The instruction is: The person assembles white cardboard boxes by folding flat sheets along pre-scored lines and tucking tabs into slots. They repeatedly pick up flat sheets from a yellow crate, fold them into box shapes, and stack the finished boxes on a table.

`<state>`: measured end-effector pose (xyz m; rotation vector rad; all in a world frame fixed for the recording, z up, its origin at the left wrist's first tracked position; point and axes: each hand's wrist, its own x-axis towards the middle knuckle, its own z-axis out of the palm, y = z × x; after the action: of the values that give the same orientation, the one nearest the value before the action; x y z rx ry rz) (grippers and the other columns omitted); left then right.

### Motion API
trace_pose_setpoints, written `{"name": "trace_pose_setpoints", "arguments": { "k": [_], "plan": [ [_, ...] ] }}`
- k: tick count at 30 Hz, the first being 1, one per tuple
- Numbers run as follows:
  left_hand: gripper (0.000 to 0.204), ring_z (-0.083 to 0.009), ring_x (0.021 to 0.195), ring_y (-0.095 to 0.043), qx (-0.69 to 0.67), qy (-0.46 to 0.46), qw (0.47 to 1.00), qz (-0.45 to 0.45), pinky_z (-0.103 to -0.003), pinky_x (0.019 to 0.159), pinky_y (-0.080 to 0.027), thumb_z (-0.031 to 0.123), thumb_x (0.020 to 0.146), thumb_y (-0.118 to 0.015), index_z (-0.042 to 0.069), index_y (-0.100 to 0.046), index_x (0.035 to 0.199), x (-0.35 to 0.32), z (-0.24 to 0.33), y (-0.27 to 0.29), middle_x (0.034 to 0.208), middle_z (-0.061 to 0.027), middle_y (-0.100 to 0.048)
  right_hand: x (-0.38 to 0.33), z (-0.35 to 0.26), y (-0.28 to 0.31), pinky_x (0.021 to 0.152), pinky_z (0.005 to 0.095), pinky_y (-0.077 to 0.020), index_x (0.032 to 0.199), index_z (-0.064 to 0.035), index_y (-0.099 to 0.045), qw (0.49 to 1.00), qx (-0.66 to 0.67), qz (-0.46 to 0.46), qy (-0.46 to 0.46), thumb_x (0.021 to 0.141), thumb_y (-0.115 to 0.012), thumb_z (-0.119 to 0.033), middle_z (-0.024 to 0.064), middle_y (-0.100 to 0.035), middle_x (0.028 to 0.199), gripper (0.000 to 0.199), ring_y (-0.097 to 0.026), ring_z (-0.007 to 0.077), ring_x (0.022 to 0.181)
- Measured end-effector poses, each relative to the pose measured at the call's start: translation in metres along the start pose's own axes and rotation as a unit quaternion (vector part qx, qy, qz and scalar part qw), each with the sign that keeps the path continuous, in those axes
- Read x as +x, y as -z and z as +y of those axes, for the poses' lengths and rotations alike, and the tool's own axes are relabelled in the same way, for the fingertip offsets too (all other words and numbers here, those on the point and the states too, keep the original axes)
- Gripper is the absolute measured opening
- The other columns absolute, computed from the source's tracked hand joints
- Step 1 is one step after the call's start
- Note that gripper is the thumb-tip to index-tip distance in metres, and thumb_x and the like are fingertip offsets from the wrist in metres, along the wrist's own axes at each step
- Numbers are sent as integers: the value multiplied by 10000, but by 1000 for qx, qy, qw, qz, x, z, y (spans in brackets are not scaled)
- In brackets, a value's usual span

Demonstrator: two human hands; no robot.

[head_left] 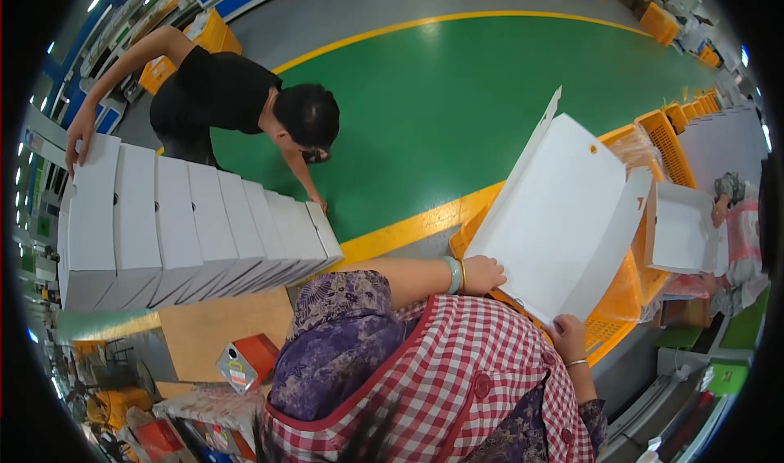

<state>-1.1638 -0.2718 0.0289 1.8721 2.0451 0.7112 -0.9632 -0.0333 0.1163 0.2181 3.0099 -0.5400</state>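
In front of me lies a partly folded white cardboard box (563, 202), its inside up and its side flaps raised along the left and right. My left hand (483, 274) grips its near left corner, fingers curled at the edge. At the near right corner, my right hand (569, 336) pinches the end of the flap. The box rests over orange plastic crates (612, 332), which hide behind it in part. What the fingertips cover underneath cannot be seen.
To the left, a co-worker (220, 95) bends with both hands at a long row of closed white boxes (180, 218). Another open white box (684, 228) sits at the right, near another person's hand (719, 210). A red-orange box (253, 361) stands lower left.
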Motion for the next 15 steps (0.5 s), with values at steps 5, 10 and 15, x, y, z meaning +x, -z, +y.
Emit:
{"name": "trace_pose_setpoints", "arguments": {
  "k": [5,10,15],
  "plan": [
    [157,-276,773,-572,15,15,999,34,-396,669,-483,181,731,-604,74,-556,836,3,-7,-16,832,-101,-567,-1,12,-6,608,403,-402,711,-58,-537,988,-113,15,106,755,-689,-208,108,-531,675,218,-508,306,668],
    [139,-266,723,-576,63,43,995,67,-380,648,-471,192,721,-610,72,-565,775,3,-23,-2,763,-81,-578,0,24,-22,654,411,-390,755,-51,-517,991,-110,24,69,802,-629,-179,127,-531,732,177,-495,318,722],
    [154,-306,737,-625,33,95,994,-45,-415,666,-497,178,701,-631,51,-615,787,8,-15,17,766,-125,-632,-8,26,-23,664,423,-385,763,-46,-515,993,-89,21,69,828,-588,-175,135,-526,733,162,-491,331,733]
  ]
}}
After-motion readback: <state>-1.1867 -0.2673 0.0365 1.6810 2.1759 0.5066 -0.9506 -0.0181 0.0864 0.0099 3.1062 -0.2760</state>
